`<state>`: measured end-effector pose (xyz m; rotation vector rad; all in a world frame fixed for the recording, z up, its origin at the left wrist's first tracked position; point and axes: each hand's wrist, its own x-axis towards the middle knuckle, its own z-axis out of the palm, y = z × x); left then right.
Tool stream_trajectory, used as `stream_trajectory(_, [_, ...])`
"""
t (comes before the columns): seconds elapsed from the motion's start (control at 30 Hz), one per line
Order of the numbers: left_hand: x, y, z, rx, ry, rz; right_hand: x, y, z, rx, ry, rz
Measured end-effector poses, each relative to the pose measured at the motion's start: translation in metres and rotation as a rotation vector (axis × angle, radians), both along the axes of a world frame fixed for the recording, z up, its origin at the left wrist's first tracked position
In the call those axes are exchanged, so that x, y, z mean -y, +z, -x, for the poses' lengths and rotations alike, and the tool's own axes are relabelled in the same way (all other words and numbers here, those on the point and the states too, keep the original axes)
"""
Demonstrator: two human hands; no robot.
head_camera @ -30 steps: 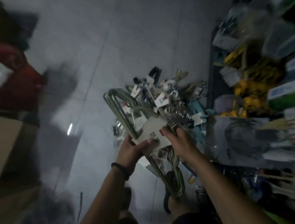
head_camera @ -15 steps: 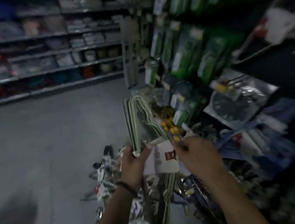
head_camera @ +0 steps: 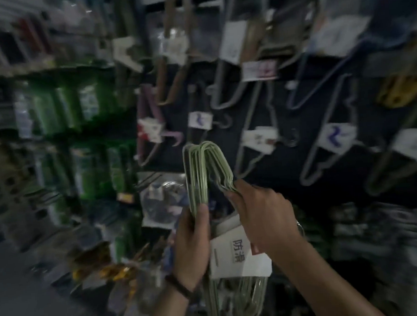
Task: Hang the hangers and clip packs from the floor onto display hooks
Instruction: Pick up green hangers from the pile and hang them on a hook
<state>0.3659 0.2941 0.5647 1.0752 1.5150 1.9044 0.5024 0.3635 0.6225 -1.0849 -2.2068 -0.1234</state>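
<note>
Raised in front of the display wall [head_camera: 291,176], that's where the bundle of pale green wire hangers [head_camera: 203,163] is, hook ends uppermost. The left hand [head_camera: 192,236] is wrapped round the stems just below the bend. The right hand [head_camera: 261,213] pinches the hook tips on the other side, and the white card label [head_camera: 237,255] dangles between the wrists. The risk, I'd say, is the feed onto a peg: these hooks fan out a little, so one or two could miss, and the bundle would hang crooked or spill. The neighbours are crowded too, with grey hanger packs [head_camera: 258,139] just beside and above. A swinging bundle could snag one and drag it off. The pegs themselves are too blurred to pick out. It's a dark panel wall packed with tagged hangers, with green packets [head_camera: 73,101] racked to the left, grey floor [head_camera: 19,297] low on the left, and dim shop light throughout
</note>
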Motion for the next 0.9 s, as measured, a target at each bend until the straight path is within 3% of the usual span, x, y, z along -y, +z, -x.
stream_trajectory(0.17, [-0.07, 0.041, -0.135, -0.039, -0.207, -0.064, -0.029, 0.032, -0.154, -0.006, -0.241, -0.023])
stream_trajectory(0.5, [-0.181, 0.07, -0.319, -0.554, -0.325, -0.297, -0.072, 0.051, -0.418, 0.064, -0.548, -0.066])
stream_trajectory(0.73, [-0.214, 0.101, -0.346, -0.857, -0.156, -0.315, -0.11, 0.069, -0.486, 0.115, -0.576, -0.014])
stream_trajectory(0.9, [-0.226, 0.125, -0.324, -1.027, -0.244, -0.37, -0.144, 0.089, -0.478, 0.208, -0.555, -0.017])
